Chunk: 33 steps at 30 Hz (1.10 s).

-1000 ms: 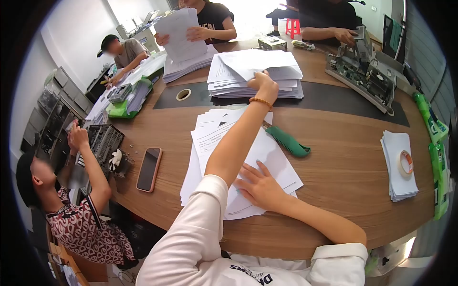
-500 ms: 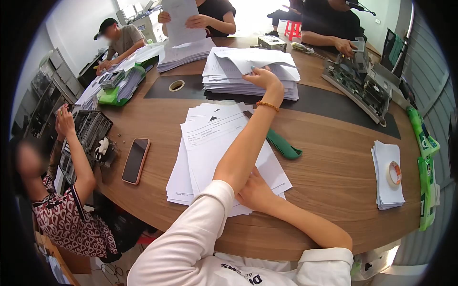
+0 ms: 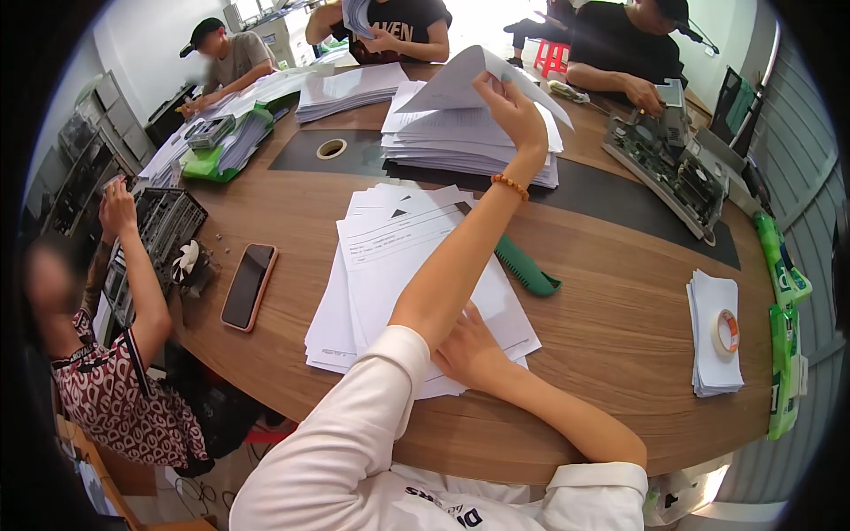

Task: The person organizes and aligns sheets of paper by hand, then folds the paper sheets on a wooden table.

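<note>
My left hand (image 3: 518, 115) grips a sheet of paper (image 3: 460, 78) by its edge, fingers closed on it. The sheet is lifted and curls above a thick paper stack (image 3: 469, 155). My left forearm crosses over my right hand (image 3: 472, 350), which lies flat with fingers stretched on a fanned pile of printed sheets (image 3: 390, 274). Part of that hand is hidden under the forearm. A green-handled tool (image 3: 529, 267), perhaps a cutter, lies beside the pile, its far end covered by my arm and paper.
A phone (image 3: 250, 288) lies left of the pile. To the right, a tape roll (image 3: 725, 333) sits on folded papers (image 3: 708, 372). Opened electronic equipment (image 3: 664, 168) stands at the far right. Several people work around the wooden table (image 3: 620, 354); one handles a black chassis (image 3: 155, 239).
My left hand has risen and moved slightly right, lifting the sheet higher off the stack. My right hand has stayed on the pile. The person opposite now holds their papers bent, higher up.
</note>
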Available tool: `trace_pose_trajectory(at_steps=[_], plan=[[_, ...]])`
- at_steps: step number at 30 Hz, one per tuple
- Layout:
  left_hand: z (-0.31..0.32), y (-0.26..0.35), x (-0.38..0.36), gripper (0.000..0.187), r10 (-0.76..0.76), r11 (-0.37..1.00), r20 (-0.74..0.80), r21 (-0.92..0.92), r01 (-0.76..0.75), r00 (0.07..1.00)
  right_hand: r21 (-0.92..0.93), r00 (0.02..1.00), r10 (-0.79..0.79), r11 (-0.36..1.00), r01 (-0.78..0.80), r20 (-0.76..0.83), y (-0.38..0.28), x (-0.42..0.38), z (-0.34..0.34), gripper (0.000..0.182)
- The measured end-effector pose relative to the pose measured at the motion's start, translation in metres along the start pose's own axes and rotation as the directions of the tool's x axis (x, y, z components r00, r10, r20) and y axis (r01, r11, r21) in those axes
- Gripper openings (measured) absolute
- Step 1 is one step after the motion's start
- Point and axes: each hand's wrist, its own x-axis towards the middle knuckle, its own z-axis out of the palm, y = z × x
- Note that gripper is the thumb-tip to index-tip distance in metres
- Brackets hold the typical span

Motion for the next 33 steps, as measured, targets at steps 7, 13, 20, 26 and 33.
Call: trace_pose_trajectory(at_steps=[7,13,20,26,33], plan=[[0.001,-0.012,0.004,0.025,-0.108,0.994,-0.116,-0.036,0.105,0.987,-0.02,1.0,-0.006,1.0,0.007,0.016,0.0,0.0,0.0,0.023],[-0.006,0.001,-0.003,0.031,-0.499,0.848,-0.446,-0.429,0.312,0.743,0.23,0.966,0.191,0.946,-0.228,0.171,0.006,0.005,0.013,0.038],[-0.024,0.004,-0.003,0.036,-0.032,0.999,-0.418,0.023,0.046,0.908,0.167,0.98,0.062,0.981,-0.095,0.19,0.001,0.003,-0.003,0.043],[-0.026,-0.041,-0.04,0.034,-0.4,0.909,-0.412,-0.06,0.413,0.819,0.05,0.974,0.085,0.994,-0.098,0.209,-0.001,0.005,0.001,0.042],[-0.022,-0.044,-0.042,0.038,-0.828,0.489,0.486,0.382,0.784,0.28,0.049,0.993,0.01,0.999,-0.016,0.12,0.003,0.0,-0.001,0.038]])
